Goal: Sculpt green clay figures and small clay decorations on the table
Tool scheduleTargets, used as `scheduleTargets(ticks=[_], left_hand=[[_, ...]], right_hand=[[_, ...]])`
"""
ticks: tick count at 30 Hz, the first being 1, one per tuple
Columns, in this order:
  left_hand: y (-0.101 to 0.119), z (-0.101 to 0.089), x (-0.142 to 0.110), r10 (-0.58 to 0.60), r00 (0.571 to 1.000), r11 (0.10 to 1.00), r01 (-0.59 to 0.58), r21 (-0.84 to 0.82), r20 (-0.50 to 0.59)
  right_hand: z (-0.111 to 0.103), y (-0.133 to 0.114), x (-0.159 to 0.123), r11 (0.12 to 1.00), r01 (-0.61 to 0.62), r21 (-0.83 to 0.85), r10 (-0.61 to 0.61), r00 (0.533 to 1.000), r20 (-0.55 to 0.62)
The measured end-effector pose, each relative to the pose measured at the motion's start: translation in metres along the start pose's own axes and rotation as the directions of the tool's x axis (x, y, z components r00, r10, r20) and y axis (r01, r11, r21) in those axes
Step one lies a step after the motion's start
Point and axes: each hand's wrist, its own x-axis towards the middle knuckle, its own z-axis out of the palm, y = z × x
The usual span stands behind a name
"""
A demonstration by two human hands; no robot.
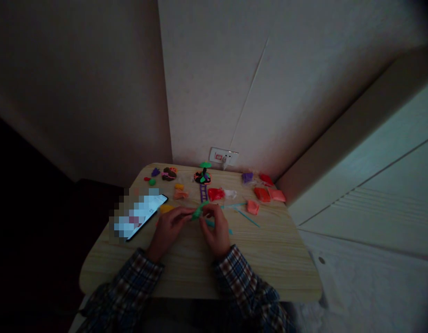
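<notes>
My left hand (168,230) and my right hand (217,231) meet above the middle of the small wooden table. Between their fingertips is a lump of green modelling clay (197,212), pinched from both sides. Both hands are closed, and the fingers partly cover the clay. A teal tool (229,231) lies under my right hand, most of it hidden. Just beyond my left fingers is a yellow piece (166,208). Behind the hands stands a small clay figure with a green top (204,165), with a purple ladder-like strip (203,193) in front of it.
A lit phone (141,217), partly blurred out, rests on the left. Clay packets in red (216,194), orange (261,194), pink (253,207) and purple (247,177) lie at the back and right. Thin teal sticks (247,216) lie nearby. A wall socket (223,156) with a plug sits behind the table.
</notes>
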Motion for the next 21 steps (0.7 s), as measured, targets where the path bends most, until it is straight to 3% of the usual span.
scheduleTargets(ticks=[6,11,15,21], left_hand=[[-0.002,-0.001,0.001,0.036,0.999,0.998,-0.036,0.043,-0.01],[-0.002,0.001,-0.002,0.11,0.991,0.994,-0.109,-0.016,0.075],[0.0,0.002,-0.002,0.141,0.981,0.989,-0.146,0.028,0.13],[-0.001,0.002,-0.002,0.064,0.972,0.998,-0.058,-0.033,0.227]], right_hand=[[-0.003,-0.004,0.0,0.999,-0.018,0.034,0.017,1.0,0.023],[-0.005,0.0,0.0,0.984,-0.135,0.117,0.14,0.989,-0.036],[-0.004,0.004,0.002,0.947,-0.222,0.23,0.23,0.973,-0.006],[-0.004,0.007,0.005,0.9,-0.288,0.327,0.283,0.957,0.064]])
